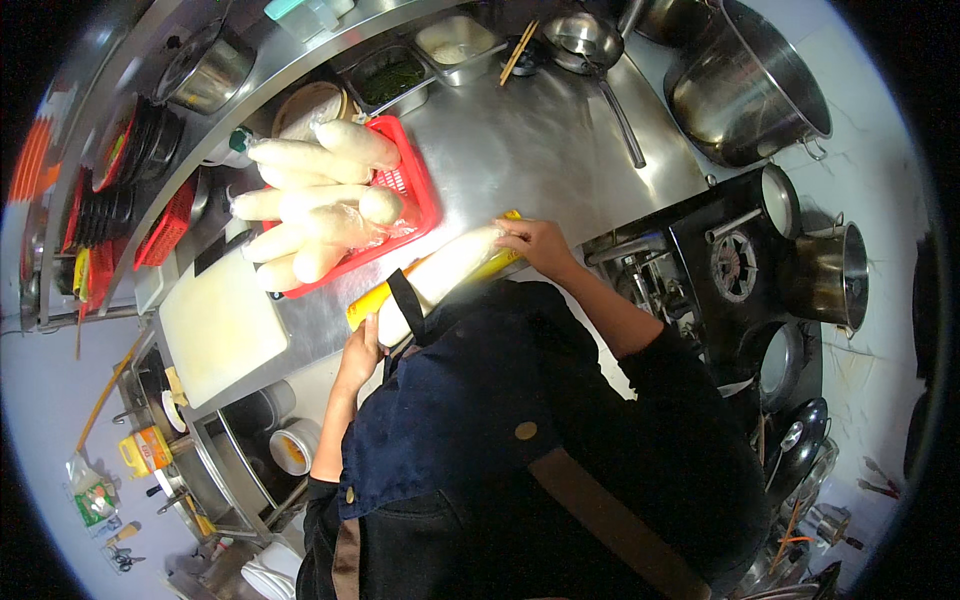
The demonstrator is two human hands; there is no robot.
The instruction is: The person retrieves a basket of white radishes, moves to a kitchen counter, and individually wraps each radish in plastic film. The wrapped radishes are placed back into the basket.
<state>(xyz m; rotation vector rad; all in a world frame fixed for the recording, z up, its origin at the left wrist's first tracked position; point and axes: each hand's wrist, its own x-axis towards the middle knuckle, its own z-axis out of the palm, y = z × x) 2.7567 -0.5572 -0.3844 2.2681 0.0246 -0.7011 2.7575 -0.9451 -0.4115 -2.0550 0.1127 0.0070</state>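
Observation:
A long white roll lies slantwise before me at the front edge of the steel counter. Printed yellow packaging shows along both sides of it; whether the roll rests on or inside this I cannot tell. My right hand grips the roll's far right end between thumb and fingers. At the lower left end, my left hand holds the roll, its fingertips partly hidden. A black strap crosses in front of the roll. Just beyond, a red plastic basket is heaped with several thick white film-wrapped logs.
A white cutting board lies left, with a dark-bladed knife behind. Steel pans of greens and pale food, chopsticks and a long-handled pan line the back. A gas stove and large pot stand right.

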